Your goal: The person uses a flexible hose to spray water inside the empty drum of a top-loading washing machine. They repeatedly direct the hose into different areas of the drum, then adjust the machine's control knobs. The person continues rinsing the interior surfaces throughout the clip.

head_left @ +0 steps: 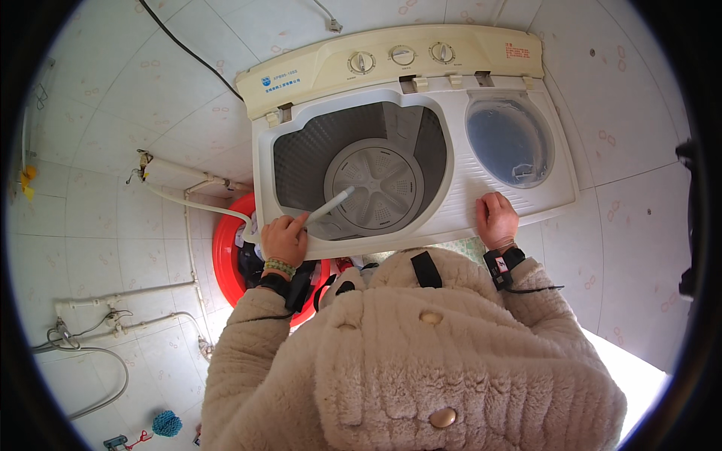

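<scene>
Both hands sit at the near rim of a twin-tub washing machine (451, 199). Left hand (284, 239) is clenched around a white hose (329, 204), its nozzle end pointing right and far into the open wash tub (374, 184), above the grey pulsator. Right hand (495, 219) grips nothing, lying loosely curled on the machine's near edge, just below the covered spin tub (510, 141). A red basin (226, 255) stands on the floor, left of the machine.

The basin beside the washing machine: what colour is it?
Red basin, seen best in the head view.
</scene>
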{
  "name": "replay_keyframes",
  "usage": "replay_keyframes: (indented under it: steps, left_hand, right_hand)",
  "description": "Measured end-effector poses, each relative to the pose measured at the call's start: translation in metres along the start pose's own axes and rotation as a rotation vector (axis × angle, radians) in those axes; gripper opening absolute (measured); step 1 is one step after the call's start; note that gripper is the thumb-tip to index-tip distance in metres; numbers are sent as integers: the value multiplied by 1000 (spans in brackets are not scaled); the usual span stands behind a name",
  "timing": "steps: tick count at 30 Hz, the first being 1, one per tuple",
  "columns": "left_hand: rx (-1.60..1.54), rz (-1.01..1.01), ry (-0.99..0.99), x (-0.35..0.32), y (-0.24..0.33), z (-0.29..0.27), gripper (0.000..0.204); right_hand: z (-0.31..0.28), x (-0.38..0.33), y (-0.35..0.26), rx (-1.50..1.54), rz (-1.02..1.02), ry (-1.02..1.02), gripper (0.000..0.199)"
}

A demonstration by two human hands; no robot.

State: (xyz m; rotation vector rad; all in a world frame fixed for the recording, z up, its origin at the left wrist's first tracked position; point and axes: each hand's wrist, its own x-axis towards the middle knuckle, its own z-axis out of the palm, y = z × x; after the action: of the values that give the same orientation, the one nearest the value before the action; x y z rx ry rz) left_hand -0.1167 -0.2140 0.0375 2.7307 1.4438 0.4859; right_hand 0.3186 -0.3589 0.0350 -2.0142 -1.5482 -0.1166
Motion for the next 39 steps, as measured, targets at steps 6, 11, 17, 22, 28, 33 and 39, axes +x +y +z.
replay_keyframes:
  steps: [6,11,17,22,28,33,39]
  left_hand:
    - [-11,16,12,-1,-2,2,37]
    - [-13,14,22,-1,-3,3,35]
    - [-32,-30,-52,-1,-3,1,37]
    - [-24,9,18,0,-2,2,35]
    - [-7,9,9,-1,-3,2,35]
    - [-8,8,2,-1,-4,3,35]
    - [-9,11,2,-1,-4,3,34]
  right_hand:
    - [0,1,-1,13,1,17,11]
    - [0,-1,0,11,25,4,12]
    - [0,0,-1,6,24,7,11]
    - [0,-1,-2,10,35,8,11]
    - [-1,0,-2,8,36,-1,11]
    - [-1,0,-3,5,29,2,11]
    - [0,0,-2,6,29,3,11]
